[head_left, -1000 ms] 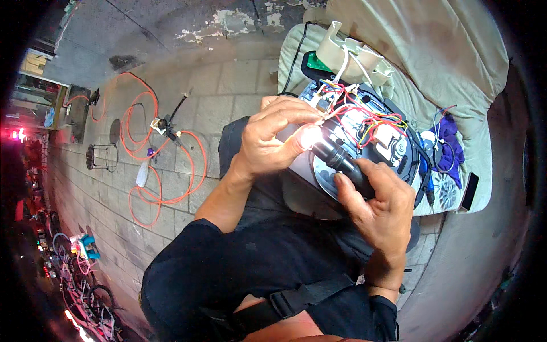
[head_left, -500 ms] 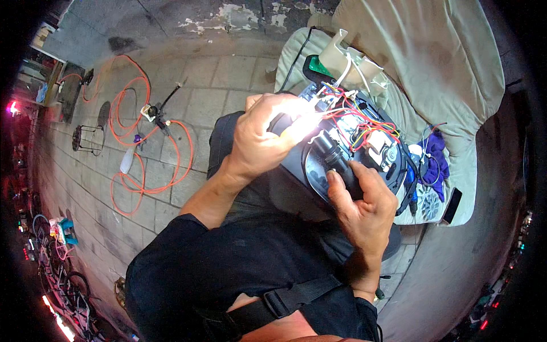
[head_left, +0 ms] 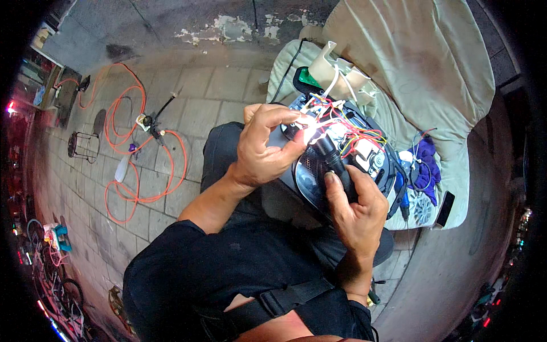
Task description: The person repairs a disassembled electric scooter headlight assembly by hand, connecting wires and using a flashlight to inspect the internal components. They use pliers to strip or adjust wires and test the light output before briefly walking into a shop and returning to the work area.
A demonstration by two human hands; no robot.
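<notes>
My right hand (head_left: 360, 211) is wrapped round a black flashlight (head_left: 329, 151), whose lit end points up and left toward my other hand. In that glare the fingertips of my left hand (head_left: 263, 145) pinch together on something small; the brightness hides what it is. Under both hands lies an opened dark appliance (head_left: 306, 175), resting around my lap and the padded seat. Red, yellow, blue and white wires (head_left: 364, 135) tangle across its exposed inside, beside a small white part with a round piece (head_left: 376, 162).
A beige-covered padded seat (head_left: 416, 74) holds a curved cream plastic piece (head_left: 327, 62), a purple cloth (head_left: 426, 157), a blue-handled screwdriver (head_left: 405, 202) and a black phone (head_left: 446, 208). At left, an orange hose (head_left: 183, 154) coils on the paving near a wire frame (head_left: 85, 147). Bicycles (head_left: 54, 290) stand lower left.
My left fingertips have drawn closer together in the light beam, and the flashlight's lit end sits nearer to them. The whole view has shifted slightly.
</notes>
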